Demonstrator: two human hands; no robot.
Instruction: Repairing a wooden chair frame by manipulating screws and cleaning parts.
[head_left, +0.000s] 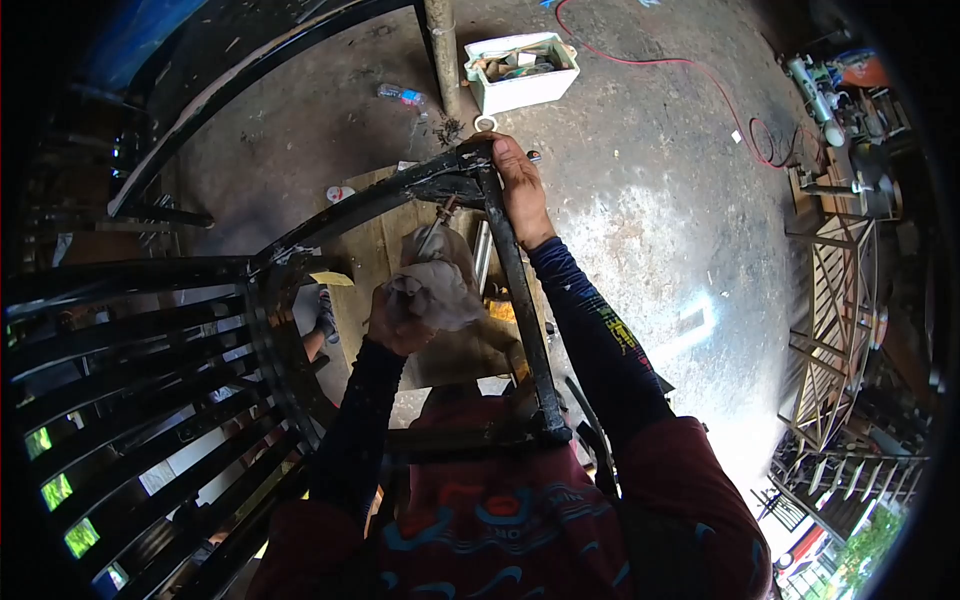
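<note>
We saw daylight enter at lower right and glare white off the concrete floor [650,250], while the black slatted frame [120,277] sat in deep shadow at left. Our fisheye view bent edges toward a dark, vignetted rim.

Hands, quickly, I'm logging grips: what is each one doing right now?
Left hand: closed, holding a pale rag.
Right hand: holding the dark frame at its far corner.
</note>
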